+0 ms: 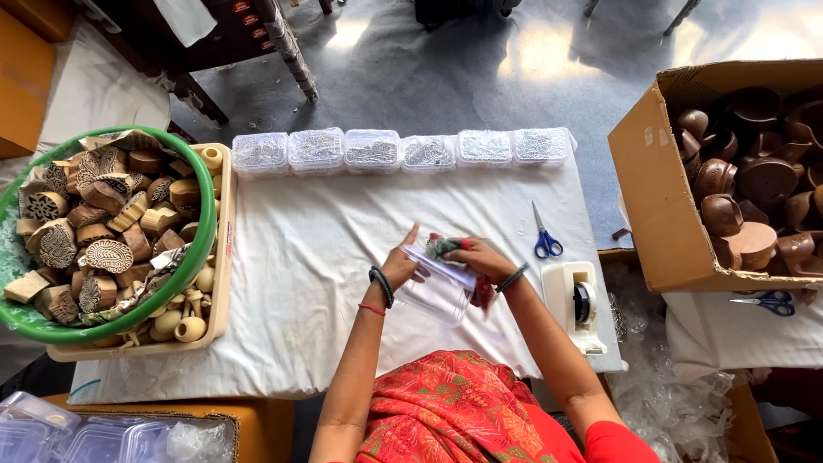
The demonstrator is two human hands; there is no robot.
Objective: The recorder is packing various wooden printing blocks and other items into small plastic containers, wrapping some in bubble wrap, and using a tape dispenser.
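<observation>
My left hand (401, 262) grips the left edge of a clear plastic bag (435, 290) held over the white cloth (317, 257) on the table. My right hand (477, 255) is at the bag's upper right edge, closed on a small bundle of red and green items (447, 246) at the bag's mouth. Dark bangles and a red thread sit on my left wrist, a dark bangle on my right. The bag's contents are hard to make out.
A row of clear lidded boxes (373, 151) lines the far edge. A green basket (199, 249) of carved wooden blocks sits left in a beige tray (225, 266). Blue scissors (545, 240) and a tape dispenser (576, 304) lie right, beside a cardboard box (656, 206) of brown clay pots.
</observation>
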